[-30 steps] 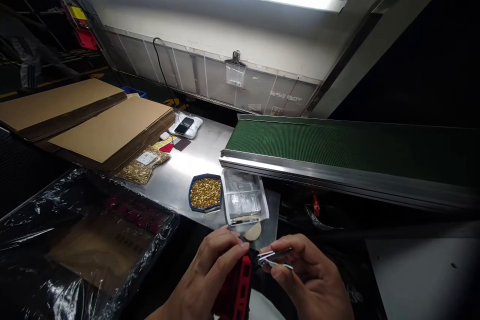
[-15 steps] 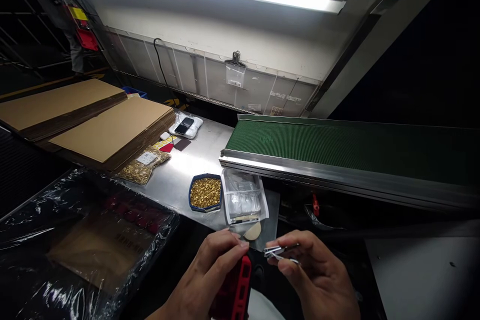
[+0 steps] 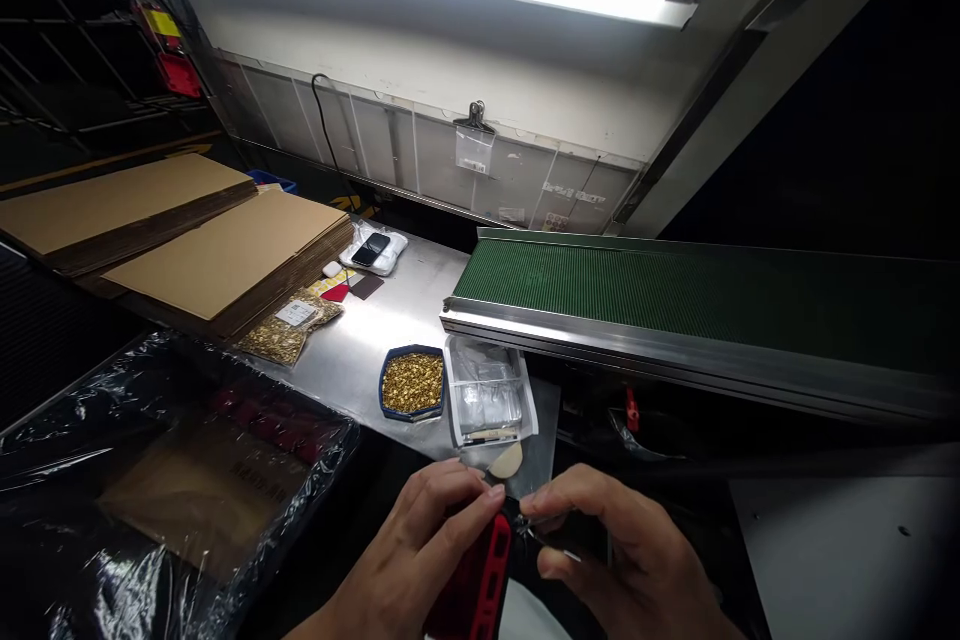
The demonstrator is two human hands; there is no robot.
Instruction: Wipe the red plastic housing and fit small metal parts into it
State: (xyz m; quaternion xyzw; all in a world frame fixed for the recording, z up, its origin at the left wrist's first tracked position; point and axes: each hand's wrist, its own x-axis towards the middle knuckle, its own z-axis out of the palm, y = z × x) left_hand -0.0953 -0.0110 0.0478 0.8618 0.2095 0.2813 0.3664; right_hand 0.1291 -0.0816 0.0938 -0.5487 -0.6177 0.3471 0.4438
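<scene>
My left hand (image 3: 427,545) is wrapped round a red piece with a row of dark slots (image 3: 492,575), its thumb and fingers meeting at the top end. Most of that piece is hidden behind the hand and in shadow, so its kind is unclear. Silver nail clippers (image 3: 531,524) are in my right hand (image 3: 622,540), between thumb and forefinger. Their jaws point left, close to the top of the red piece and the left fingertips. Whether they touch cannot be made out.
Beyond the hands lie a pale half-round piece (image 3: 505,461), a white tray (image 3: 529,405) of clear bags and a blue dish (image 3: 381,390) of small gold parts. A green conveyor (image 3: 600,285) runs right. Cardboard stacks (image 3: 232,245) and a plastic-wrapped box (image 3: 150,480) stand left.
My right hand has brought the nail clippers left, up to the red piece. The red piece has shifted slightly right with my left hand. A person at the far left is out of view.
</scene>
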